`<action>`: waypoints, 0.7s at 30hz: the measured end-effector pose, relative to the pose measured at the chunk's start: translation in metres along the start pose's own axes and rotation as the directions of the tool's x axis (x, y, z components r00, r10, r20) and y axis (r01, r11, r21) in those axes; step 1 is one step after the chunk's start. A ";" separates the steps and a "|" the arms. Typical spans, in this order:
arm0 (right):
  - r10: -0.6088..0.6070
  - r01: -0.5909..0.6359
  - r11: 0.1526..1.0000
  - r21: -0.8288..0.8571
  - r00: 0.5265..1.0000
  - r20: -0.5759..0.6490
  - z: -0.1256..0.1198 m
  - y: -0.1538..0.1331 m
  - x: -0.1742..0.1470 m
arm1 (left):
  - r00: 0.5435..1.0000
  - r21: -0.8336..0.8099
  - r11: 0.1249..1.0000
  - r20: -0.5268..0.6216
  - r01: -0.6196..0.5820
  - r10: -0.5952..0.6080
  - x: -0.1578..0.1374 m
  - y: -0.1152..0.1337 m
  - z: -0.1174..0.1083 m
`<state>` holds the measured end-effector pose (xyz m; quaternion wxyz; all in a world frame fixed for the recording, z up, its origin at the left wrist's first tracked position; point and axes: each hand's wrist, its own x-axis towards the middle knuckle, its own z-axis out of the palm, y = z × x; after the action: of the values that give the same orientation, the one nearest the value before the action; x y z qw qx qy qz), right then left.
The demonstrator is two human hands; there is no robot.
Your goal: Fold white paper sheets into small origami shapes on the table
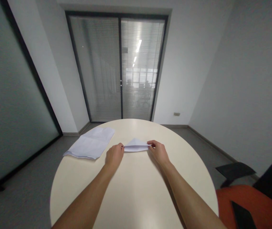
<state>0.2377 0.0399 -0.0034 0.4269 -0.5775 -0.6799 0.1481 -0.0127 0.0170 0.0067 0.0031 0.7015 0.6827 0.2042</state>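
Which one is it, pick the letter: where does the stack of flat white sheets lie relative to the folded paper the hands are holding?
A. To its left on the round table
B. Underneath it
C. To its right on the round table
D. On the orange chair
A: the stack of sheets lies left of the folded paper, which the left hand and right hand pinch at its ends on the table.

left hand (114,156): pinching | right hand (158,151): pinching | arms outstretched

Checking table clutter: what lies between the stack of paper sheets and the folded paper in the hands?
In the head view, only bare table and the left hand lie between the paper stack and the folded paper.
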 end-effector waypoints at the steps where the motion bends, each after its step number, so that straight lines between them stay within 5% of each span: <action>1: -0.001 0.001 1.000 0.002 1.000 -0.005 0.000 -0.001 0.000 | 1.000 -0.005 1.000 -0.008 0.009 -0.009 0.000 0.000 -0.001; 14: -0.026 0.025 0.991 0.133 1.000 0.008 0.000 -0.016 -0.003 | 0.996 -0.269 0.962 -0.062 0.049 -0.068 -0.003 0.010 -0.009; 21: -0.208 0.215 0.953 0.213 0.977 -0.056 0.010 -0.033 -0.010 | 0.995 -0.568 0.821 -0.040 0.055 -0.095 -0.005 0.019 0.000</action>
<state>0.2081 0.0244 0.0097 0.5121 -0.4535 -0.7104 0.1655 0.0053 0.0107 0.0110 0.1962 0.6344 0.6182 0.4206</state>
